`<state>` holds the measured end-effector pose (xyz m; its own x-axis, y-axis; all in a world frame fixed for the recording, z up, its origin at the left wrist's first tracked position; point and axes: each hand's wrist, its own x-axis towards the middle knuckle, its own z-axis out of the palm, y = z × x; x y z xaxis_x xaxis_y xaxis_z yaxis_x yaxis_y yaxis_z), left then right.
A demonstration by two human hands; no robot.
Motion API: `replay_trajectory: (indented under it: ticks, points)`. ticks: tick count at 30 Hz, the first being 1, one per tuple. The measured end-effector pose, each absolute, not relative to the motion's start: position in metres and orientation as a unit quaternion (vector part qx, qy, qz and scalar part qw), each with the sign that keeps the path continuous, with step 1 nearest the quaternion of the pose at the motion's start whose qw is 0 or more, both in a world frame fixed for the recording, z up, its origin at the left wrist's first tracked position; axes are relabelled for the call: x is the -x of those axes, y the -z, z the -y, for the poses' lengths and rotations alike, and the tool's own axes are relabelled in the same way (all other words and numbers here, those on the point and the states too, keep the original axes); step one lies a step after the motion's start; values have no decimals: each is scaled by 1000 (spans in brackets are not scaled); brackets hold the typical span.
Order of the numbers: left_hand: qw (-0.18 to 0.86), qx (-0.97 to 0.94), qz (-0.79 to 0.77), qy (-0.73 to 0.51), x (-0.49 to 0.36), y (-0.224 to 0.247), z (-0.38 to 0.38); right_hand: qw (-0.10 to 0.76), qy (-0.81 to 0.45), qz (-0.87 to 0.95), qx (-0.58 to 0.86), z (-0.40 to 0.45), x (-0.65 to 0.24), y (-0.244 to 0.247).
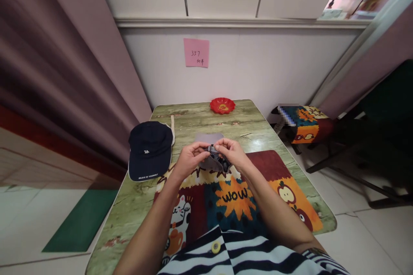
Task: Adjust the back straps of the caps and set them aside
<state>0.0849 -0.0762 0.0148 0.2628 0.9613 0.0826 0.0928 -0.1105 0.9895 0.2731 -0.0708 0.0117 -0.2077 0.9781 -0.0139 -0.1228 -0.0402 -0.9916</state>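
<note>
A small grey item [209, 163] with a strap and buckle, apparently a grey cap, is between my hands above the patterned mat. My left hand [192, 157] pinches the left side of the strap with thumb and fingers. On the other side, my right hand [232, 151] pinches the strap near its dark buckle. Both hands are close together, with a dark patterned inner part visible beneath them. A navy cap [151, 148] with small white lettering lies at the left edge of the table, brim toward me.
The green wood-pattern table [190, 117] carries a red scalloped dish [222, 106] at its back and a colourful mat [264, 165] near me. A pink note [196, 53] is on the white wall. A covered stool [309, 124] stands right; purple curtains hang left.
</note>
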Motion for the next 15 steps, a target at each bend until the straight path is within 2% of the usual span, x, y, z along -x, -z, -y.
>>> replay_trajectory:
  ticks: [15]
  points:
    - [511,-620,-433,-408,-84,-17,78,462,-595,510,414,73,-272,-9]
